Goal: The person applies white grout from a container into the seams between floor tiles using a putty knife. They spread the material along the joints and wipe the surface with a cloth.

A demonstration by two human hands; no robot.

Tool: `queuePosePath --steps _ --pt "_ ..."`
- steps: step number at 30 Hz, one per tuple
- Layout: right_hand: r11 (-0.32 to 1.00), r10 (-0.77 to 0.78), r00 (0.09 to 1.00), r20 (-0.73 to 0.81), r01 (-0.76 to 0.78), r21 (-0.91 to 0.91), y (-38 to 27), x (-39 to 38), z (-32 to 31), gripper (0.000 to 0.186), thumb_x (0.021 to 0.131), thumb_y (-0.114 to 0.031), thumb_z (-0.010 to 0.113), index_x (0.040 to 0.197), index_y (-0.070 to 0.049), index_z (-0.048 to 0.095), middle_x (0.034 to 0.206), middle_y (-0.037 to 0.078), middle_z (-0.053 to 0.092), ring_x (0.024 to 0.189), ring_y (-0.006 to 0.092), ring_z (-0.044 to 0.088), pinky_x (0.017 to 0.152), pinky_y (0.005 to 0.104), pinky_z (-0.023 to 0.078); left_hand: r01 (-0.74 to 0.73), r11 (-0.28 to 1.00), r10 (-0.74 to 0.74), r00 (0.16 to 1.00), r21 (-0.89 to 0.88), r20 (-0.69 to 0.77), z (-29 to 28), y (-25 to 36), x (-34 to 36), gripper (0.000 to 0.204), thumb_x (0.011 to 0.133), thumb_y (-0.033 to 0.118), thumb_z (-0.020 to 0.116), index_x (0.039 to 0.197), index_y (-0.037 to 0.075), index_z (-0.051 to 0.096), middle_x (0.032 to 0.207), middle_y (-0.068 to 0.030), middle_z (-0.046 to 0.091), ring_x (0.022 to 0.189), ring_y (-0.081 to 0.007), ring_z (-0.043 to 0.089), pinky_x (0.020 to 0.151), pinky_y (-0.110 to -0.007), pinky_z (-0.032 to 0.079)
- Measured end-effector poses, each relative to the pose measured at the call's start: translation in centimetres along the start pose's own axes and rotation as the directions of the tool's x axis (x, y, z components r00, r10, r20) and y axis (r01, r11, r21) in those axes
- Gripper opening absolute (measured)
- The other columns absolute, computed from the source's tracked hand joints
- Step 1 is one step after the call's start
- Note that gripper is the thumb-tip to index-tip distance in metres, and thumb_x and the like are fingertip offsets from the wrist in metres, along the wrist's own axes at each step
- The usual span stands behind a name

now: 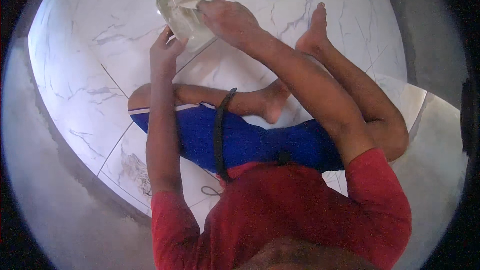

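A pale, translucent rectangular tub (pixel 207 40) with rounded corners is on the marble-patterned floor in front of me, tilted in the view. Whitish smears or material show inside it. My left hand (pixel 167 52) grips its near left rim, with the thumb on the inner side and the fingers outside. Over the tub's right side, my right hand (pixel 227 20) is closed, knuckles up. A small pale thing (pixel 191 4) shows at its fingertips, reaching into the tub; its kind is too blurred to tell.
I sit on the white tiled floor (pixel 270 25) with my legs folded, in blue shorts (pixel 250 142). A dark strap (pixel 219 135) hangs across them. Grey bare surface (pixel 55 185) borders the tiles on the left and right. My bare feet are right of the tub.
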State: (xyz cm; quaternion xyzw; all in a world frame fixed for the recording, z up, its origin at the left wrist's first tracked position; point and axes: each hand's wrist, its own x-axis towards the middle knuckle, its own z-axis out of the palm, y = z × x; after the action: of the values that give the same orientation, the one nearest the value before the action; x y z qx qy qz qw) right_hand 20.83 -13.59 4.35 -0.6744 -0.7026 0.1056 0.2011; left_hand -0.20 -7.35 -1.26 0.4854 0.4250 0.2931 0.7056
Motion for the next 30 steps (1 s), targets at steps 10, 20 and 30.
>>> queuePosePath --steps 10,20,30 --pt "0.999 0.018 0.999 -0.049 -0.02 -0.046 -3.3 0.5 -2.7 0.02 0.09 -0.008 0.056 0.108 0.0 0.056 0.097 0.019 0.061 0.08 0.0388 0.072 0.069 0.0467 0.06 -0.017 0.984 0.03 0.997 -0.178 0.07 -0.7 -0.2 0.1 0.056 0.09 0.011 0.071 0.139 -0.006 0.051 0.129 -0.0151 0.061 0.115 -0.0234 0.062 0.094 -0.035 0.053" --pt "0.996 -0.053 0.998 -0.035 0.05 -0.07 -4.6 0.1 -1.2 0.02 0.089 -0.008 0.058 0.107 0.001 0.056 0.098 0.018 0.061 0.077 0.034 0.073 0.06 0.0434 0.061 -0.029 0.968 0.051 0.995 -0.251 0.083 -1.3 -0.3 0.2 0.057 0.09 0.012 0.072 0.139 -0.008 0.049 0.129 -0.016 0.061 0.115 -0.0233 0.061 0.095 -0.033 0.052" --pt "0.951 -0.136 0.99 0.046 0.144 -0.275 -4.8 0.3 -0.6 0.025 0.083 -0.013 0.064 0.105 -0.001 0.06 0.099 0.015 0.061 0.075 0.0238 0.072 0.052 0.0348 0.06 -0.026 0.977 0.025 1.0 -0.21 -0.008 -2.0 -0.4 0.8 0.075 0.083 0.025 0.078 0.145 -0.005 0.048 0.123 -0.0086 0.063 0.1 -0.0155 0.059 0.078 -0.026 0.045"
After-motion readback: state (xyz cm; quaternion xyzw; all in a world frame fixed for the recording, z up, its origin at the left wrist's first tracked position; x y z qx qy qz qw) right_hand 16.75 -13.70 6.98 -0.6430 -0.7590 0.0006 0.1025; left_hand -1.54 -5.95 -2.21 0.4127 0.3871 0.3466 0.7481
